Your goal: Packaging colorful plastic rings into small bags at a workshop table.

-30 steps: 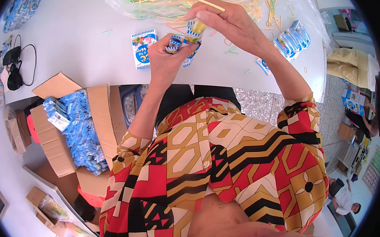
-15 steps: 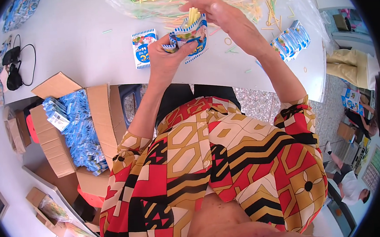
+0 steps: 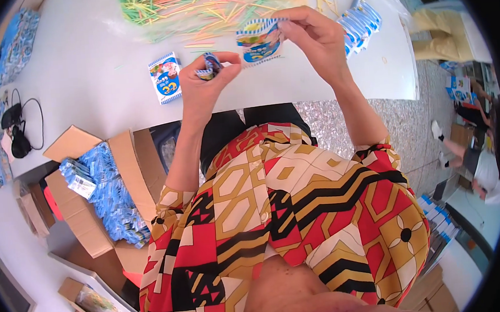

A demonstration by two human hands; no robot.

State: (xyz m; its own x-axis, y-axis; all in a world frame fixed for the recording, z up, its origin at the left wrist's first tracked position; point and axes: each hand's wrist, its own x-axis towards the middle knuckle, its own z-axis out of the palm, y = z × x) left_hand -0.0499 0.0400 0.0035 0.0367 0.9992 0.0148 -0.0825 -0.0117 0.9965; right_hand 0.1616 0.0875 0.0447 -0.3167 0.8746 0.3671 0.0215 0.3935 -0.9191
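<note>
My right hand [image 3: 320, 44] pinches the upper right corner of a small blue-and-white packet [image 3: 261, 44] with a striped edge, held above the white table. Thin yellowish sticks show faintly near its top. To its left, my left hand [image 3: 201, 87] is closed round a folded striped packet [image 3: 212, 65], its fingertips close to the other packet's lower left edge. Flat on the table beside my left hand lies another packet [image 3: 165, 78]. Behind my right hand a row of overlapping packets [image 3: 361, 25] rests on the tabletop.
A clear plastic sheet heaped with thin coloured sticks [image 3: 193, 6] covers the table's far side. At the left stands an open cardboard box [image 3: 80, 208] full of blue packets. Black corded devices [image 3: 19, 126] and more packets [image 3: 17, 45] lie along the left. Another person [image 3: 482, 166] is at the right.
My right hand has closed on the packet's corner, and my left hand has let go of that packet, keeping the folded one. The sticks no longer stand out above its top. The view has shifted.
</note>
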